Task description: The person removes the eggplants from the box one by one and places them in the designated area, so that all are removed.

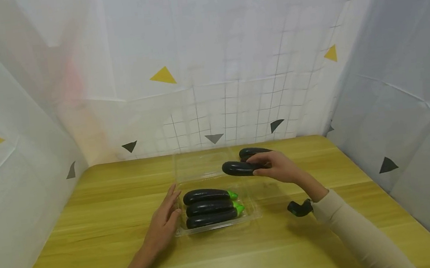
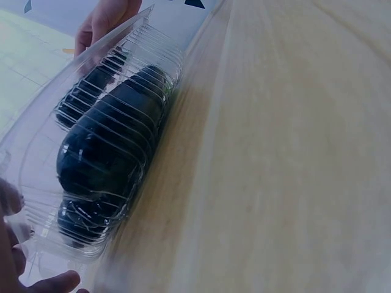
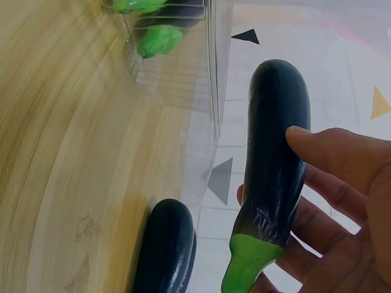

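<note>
In the head view a clear plastic clamshell box (image 1: 253, 211) lies with its lid (image 1: 202, 159) folded back. Three dark eggplants (image 1: 207, 208) with green stems sit side by side in its tray. My left hand (image 1: 165, 221) rests against the box's left side, fingers fairly straight. My right hand (image 1: 278, 166) holds another eggplant (image 1: 239, 168) above the table, behind and right of those in the tray. The right wrist view shows thumb and fingers pinching this held eggplant (image 3: 275, 146), its green stem pointing down in that picture.
Behind the right hand, more dark eggplant (image 1: 254, 151) lies on the wooden table (image 1: 100, 209); the right wrist view shows a second edge beside that eggplant (image 3: 165, 244). White sheets (image 1: 204, 42) with yellow and dark patches enclose the back and sides.
</note>
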A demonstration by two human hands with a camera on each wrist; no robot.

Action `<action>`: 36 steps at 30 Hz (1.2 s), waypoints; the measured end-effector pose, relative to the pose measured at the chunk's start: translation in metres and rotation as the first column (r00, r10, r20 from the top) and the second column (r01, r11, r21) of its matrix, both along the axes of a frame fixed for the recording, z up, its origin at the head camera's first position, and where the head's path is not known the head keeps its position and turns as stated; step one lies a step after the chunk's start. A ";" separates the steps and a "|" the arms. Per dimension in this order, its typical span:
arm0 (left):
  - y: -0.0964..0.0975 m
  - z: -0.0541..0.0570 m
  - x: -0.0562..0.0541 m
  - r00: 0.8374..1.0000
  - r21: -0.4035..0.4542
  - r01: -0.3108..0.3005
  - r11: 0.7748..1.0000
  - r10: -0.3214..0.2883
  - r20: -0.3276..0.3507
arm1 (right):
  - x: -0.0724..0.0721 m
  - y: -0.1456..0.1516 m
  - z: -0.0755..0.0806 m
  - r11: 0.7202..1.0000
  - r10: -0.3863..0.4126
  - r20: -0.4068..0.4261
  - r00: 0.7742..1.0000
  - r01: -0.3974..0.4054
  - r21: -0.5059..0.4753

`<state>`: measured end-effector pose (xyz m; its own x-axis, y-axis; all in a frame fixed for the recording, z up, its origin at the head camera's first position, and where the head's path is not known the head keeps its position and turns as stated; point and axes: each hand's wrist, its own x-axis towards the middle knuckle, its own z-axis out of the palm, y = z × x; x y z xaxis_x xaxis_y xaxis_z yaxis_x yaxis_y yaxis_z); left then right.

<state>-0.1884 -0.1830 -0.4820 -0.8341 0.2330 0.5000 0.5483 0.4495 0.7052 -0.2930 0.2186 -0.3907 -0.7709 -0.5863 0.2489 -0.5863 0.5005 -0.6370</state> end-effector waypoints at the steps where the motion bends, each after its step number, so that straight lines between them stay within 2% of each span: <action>1: 0.000 0.000 0.000 1.000 0.001 0.000 1.000 0.000 -0.003 | 0.000 0.001 0.000 1.000 -0.005 0.005 1.000 0.005 -0.002; 13: -0.001 0.001 0.000 0.999 -0.012 0.002 1.000 -0.001 0.036 | -0.004 0.011 -0.006 0.999 -0.031 0.002 1.000 0.031 -0.006; 28: -0.003 -0.002 -0.001 1.000 -0.007 0.006 1.000 -0.006 0.019 | -0.008 0.024 -0.013 0.997 -0.077 -0.005 0.997 0.077 0.023; 36: -0.003 -0.004 -0.003 1.000 -0.007 0.007 1.000 -0.007 0.003 | -0.014 0.034 -0.020 0.995 -0.090 -0.042 0.995 0.091 0.040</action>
